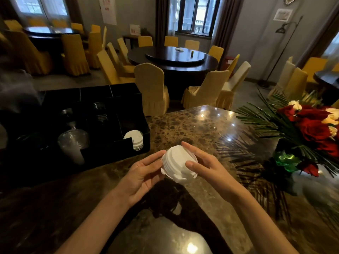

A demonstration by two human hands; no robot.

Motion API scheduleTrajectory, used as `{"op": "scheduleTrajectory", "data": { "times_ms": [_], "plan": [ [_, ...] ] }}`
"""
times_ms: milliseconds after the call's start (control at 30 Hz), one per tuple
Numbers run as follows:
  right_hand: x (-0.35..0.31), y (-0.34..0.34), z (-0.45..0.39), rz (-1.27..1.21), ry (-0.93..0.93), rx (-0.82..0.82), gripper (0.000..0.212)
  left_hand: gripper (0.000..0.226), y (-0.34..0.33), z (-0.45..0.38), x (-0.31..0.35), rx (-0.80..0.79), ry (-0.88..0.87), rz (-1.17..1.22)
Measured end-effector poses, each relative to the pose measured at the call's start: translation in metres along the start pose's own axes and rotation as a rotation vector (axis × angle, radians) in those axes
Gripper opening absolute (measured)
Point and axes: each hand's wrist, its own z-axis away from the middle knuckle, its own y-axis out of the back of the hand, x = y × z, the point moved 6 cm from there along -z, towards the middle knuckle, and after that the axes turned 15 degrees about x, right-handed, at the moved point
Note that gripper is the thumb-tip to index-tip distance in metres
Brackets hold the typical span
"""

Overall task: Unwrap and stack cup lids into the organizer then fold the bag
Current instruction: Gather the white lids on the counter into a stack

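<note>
A short stack of white cup lids (177, 163) is held above the marble counter between both hands. My left hand (142, 176) cups its left side and my right hand (203, 165) grips its right side, thumb on the top lid. The black organizer (91, 158) stands at the left of the counter. Its front right compartment holds a stack of white lids (134, 138). No bag is clearly visible; whether a thin clear film clings to the held stack cannot be told.
Clear plastic cups (73, 142) and dark lids (100, 111) fill other organizer compartments. A vase of red roses with palm fronds (300, 132) stands on the counter at the right. Round dining tables and yellow-covered chairs (152, 88) lie beyond the counter.
</note>
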Motion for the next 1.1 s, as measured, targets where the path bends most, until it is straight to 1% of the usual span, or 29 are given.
{"op": "scheduleTrajectory", "data": {
  "times_ms": [67, 133, 300, 433, 533, 600, 700, 833, 900, 1000, 1100],
  "plan": [
    [-0.004, 0.000, 0.001, 0.053, 0.043, -0.013, 0.072, 0.041, -0.003, 0.005, 0.004, -0.010, -0.010, 0.002],
    [-0.005, 0.000, 0.000, 0.083, 0.069, 0.020, 0.076, 0.041, -0.005, 0.009, 0.007, -0.013, -0.015, 0.019],
    [-0.011, -0.001, -0.001, 0.037, 0.078, 0.123, 0.080, 0.049, -0.012, 0.016, 0.013, -0.041, -0.048, 0.097],
    [-0.012, -0.004, -0.001, -0.013, 0.086, 0.187, 0.078, 0.053, -0.018, 0.018, 0.016, -0.030, -0.127, 0.079],
    [-0.013, -0.005, -0.001, -0.019, 0.106, 0.238, 0.077, 0.052, -0.019, 0.017, 0.015, -0.012, -0.136, 0.070],
    [-0.013, -0.003, 0.000, -0.006, 0.118, 0.269, 0.082, 0.051, -0.017, 0.017, 0.016, -0.003, -0.147, 0.030],
    [-0.013, 0.000, 0.002, 0.051, 0.141, 0.300, 0.089, 0.050, -0.014, 0.015, 0.017, 0.022, -0.168, -0.092],
    [-0.012, 0.002, 0.000, 0.131, 0.182, 0.323, 0.089, 0.044, -0.012, 0.012, 0.020, 0.075, -0.191, -0.232],
    [-0.011, 0.002, -0.001, 0.196, 0.229, 0.328, 0.089, 0.049, -0.011, 0.013, 0.023, 0.103, -0.244, -0.324],
    [-0.011, -0.002, -0.004, 0.307, 0.295, 0.293, 0.091, 0.054, -0.008, 0.015, 0.029, 0.178, -0.346, -0.430],
    [-0.012, -0.009, -0.009, 0.309, 0.313, 0.232, 0.092, 0.054, -0.003, 0.017, 0.034, 0.215, -0.357, -0.440]
  ]
}}
